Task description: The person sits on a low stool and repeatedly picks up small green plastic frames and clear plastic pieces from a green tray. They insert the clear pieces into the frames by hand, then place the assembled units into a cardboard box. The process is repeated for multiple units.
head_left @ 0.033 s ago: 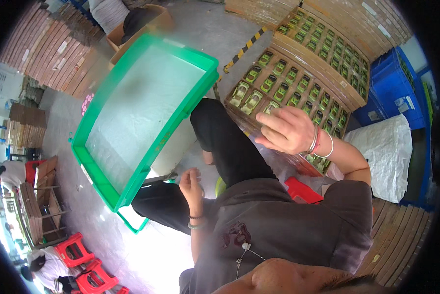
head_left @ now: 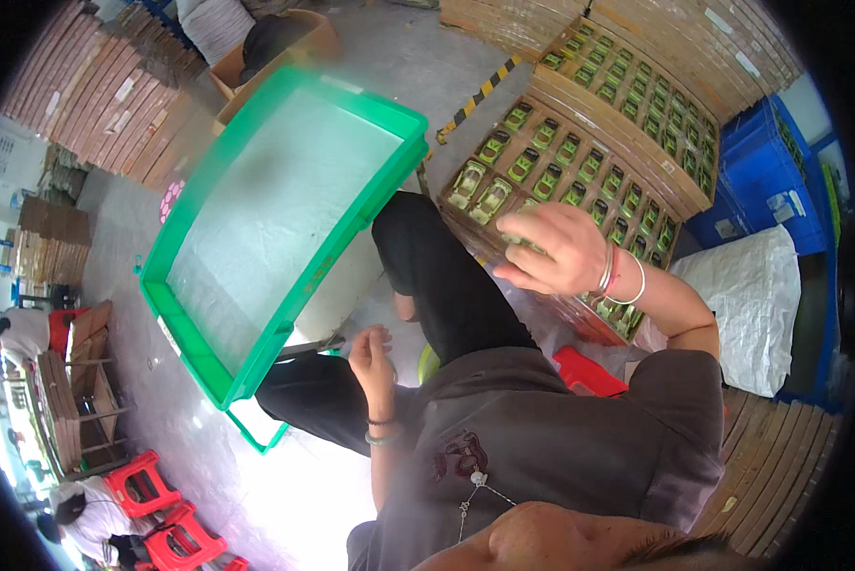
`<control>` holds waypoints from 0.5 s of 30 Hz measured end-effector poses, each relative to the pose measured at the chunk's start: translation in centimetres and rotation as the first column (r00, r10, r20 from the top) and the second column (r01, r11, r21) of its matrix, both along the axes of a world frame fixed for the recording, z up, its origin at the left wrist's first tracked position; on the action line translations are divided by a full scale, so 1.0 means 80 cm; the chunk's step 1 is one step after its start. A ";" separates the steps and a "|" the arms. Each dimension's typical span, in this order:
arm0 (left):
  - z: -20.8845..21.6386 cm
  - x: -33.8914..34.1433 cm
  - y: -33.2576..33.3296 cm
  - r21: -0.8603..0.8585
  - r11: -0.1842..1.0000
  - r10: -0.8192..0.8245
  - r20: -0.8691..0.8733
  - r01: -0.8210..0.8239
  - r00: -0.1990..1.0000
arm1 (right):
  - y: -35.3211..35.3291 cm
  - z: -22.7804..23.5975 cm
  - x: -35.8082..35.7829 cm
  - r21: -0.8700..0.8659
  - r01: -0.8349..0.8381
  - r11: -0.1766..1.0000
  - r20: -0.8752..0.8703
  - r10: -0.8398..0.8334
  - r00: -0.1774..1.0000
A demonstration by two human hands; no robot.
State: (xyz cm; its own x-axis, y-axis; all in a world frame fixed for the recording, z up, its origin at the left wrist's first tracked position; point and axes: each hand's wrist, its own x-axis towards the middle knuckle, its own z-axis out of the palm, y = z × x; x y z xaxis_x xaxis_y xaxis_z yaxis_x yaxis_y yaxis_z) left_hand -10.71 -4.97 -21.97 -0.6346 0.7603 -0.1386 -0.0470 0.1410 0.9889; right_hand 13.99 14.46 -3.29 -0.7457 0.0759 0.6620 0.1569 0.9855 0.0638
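My right hand hovers over the near edge of a cardboard tray filled with rows of green toy car bodies. Its fingers are curled in, and whatever they may hold is hidden. Beside those fingers lie paler car pieces in the tray's nearest row. My left hand rests by my lap with loosely bent fingers apart, and nothing shows in it. Ahead and to the left stands a shallow green-rimmed plastic tray with a pale sheet-like bottom, touched by neither hand.
Another cardboard tray of green cars sits behind the first. To the right are blue crates and a white woven sack. Stacked flat cardboard stands far left. Red stools and seated people appear lower left.
My right hand has shifted very slightly, its fingers covering more of the pale car piece beneath them. My left hand stays where it was.
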 end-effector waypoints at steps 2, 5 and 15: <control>0.008 -0.001 0.004 -0.033 0.997 -0.068 -0.073 0.065 0.995 | 0.003 -0.005 -0.013 -0.161 0.008 0.987 -0.017 -0.011 1.000; 0.045 -0.015 0.015 -0.043 0.971 -0.217 -0.567 0.234 0.795 | 0.000 -0.020 -0.037 -0.300 -0.023 0.954 0.018 0.030 0.999; 0.166 -0.030 0.039 -0.005 0.926 -0.176 -0.889 0.377 0.423 | -0.055 0.046 -0.074 -0.397 -0.358 0.845 0.091 0.425 0.901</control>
